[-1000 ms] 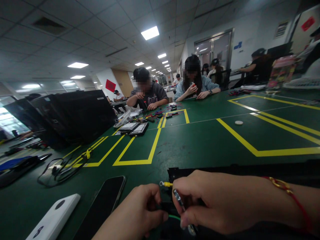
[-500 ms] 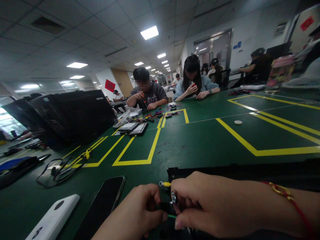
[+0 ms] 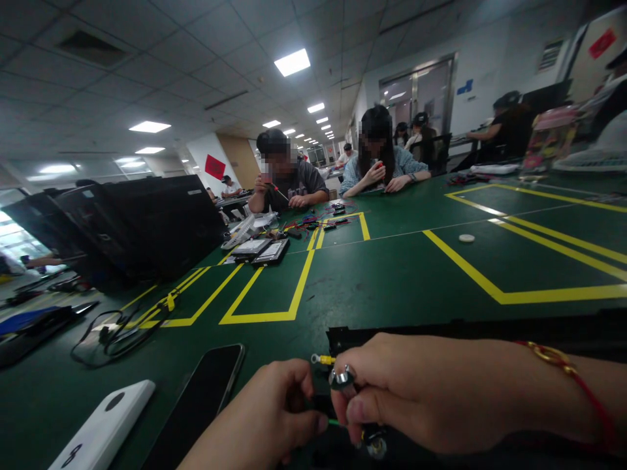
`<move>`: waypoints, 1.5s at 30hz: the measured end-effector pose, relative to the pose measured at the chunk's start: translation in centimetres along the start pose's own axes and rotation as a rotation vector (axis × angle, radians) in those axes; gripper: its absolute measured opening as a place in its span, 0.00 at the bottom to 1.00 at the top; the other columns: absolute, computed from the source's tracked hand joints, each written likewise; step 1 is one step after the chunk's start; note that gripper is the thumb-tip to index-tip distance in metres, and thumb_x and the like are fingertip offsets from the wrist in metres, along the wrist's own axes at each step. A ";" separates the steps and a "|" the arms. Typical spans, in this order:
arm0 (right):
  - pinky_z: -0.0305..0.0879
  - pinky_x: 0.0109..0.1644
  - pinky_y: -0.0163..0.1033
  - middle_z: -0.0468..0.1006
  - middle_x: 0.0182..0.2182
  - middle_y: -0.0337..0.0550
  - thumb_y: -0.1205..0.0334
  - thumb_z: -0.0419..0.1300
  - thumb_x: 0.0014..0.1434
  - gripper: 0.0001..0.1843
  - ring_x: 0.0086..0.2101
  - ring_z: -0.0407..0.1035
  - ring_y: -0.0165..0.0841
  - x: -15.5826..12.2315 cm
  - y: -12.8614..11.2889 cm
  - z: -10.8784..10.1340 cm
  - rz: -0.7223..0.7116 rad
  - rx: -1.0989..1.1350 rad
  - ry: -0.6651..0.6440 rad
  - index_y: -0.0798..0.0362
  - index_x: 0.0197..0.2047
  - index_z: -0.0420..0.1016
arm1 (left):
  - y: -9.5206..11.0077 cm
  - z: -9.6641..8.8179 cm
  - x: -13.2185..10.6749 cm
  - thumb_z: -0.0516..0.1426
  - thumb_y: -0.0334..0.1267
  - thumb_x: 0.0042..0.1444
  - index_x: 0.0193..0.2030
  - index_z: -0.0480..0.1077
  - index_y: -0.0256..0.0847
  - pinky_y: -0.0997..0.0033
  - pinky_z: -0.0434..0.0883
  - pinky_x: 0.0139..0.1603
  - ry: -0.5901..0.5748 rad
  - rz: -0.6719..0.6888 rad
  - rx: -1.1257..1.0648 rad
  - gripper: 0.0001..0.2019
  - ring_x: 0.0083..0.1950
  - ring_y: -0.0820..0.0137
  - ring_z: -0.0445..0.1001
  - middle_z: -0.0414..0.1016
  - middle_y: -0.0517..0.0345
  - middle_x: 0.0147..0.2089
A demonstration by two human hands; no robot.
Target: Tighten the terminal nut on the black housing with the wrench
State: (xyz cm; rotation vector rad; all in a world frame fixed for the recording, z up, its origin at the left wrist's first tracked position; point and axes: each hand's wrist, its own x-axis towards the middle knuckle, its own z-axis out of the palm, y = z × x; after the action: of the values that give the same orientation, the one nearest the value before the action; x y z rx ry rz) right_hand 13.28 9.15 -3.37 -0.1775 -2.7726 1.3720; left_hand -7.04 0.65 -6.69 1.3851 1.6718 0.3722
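My left hand (image 3: 267,421) is closed at the bottom centre, pinching a thin green wire (image 3: 334,423) that ends in a yellow ring terminal (image 3: 321,359). Right beside it my right hand (image 3: 416,391) is closed round a small metal tool (image 3: 341,377), its shiny end showing by the thumb; a red cord bracelet sits on that wrist. Both hands work over a black flat part (image 3: 441,336) lying on the green table (image 3: 392,267). What lies under the hands is hidden.
A dark phone (image 3: 206,398) and a white box (image 3: 105,427) lie at the lower left. Black cables (image 3: 117,329) and black cases (image 3: 142,225) stand left. Two hard drives (image 3: 264,251) lie mid-table, with a small white disc (image 3: 466,238) at right. Two people work opposite; others sit behind.
My right hand has turned the metal tool, so its shiny end now points up beside the thumb. The person opposite has raised a hand toward the face.
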 end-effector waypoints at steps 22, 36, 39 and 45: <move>0.44 0.25 0.26 0.65 0.30 0.35 0.75 0.61 0.66 0.06 0.28 0.62 0.27 0.9 0.2 1.1 0.009 -0.302 0.022 0.59 0.41 0.67 | 0.5 0.2 -0.2 0.58 0.35 0.45 0.31 0.66 0.39 0.78 0.60 0.20 0.036 -0.041 0.055 0.06 0.24 0.76 0.63 0.73 0.60 0.31; 0.39 0.24 0.29 0.63 0.29 0.36 0.70 0.60 0.68 0.04 0.25 0.59 0.26 0.6 0.3 2.1 -0.009 -0.378 0.168 0.59 0.43 0.67 | 0.3 0.3 0.0 0.57 0.35 0.45 0.30 0.63 0.40 0.78 0.61 0.19 0.053 -0.052 0.063 0.05 0.21 0.78 0.59 0.65 0.67 0.25; 0.38 0.24 0.29 0.63 0.29 0.36 0.72 0.61 0.67 0.05 0.25 0.58 0.26 0.7 0.3 2.3 -0.017 -0.377 0.191 0.60 0.41 0.67 | 0.1 0.2 0.2 0.56 0.33 0.45 0.30 0.62 0.40 0.78 0.61 0.19 0.031 -0.043 0.072 0.05 0.21 0.78 0.60 0.64 0.68 0.23; 0.39 0.25 0.29 0.64 0.30 0.36 0.75 0.60 0.64 0.06 0.27 0.59 0.26 0.8 0.2 2.9 0.017 -0.338 0.256 0.60 0.40 0.66 | -0.6 0.2 0.7 0.54 0.32 0.45 0.29 0.62 0.41 0.80 0.60 0.16 0.009 0.005 0.045 0.04 0.19 0.78 0.59 0.62 0.70 0.20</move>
State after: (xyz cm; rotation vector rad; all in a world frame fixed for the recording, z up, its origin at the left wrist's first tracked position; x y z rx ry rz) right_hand 12.28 7.05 -5.29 -0.3605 -2.7612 0.8047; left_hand -7.24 1.02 -7.57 1.4222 1.6935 0.3458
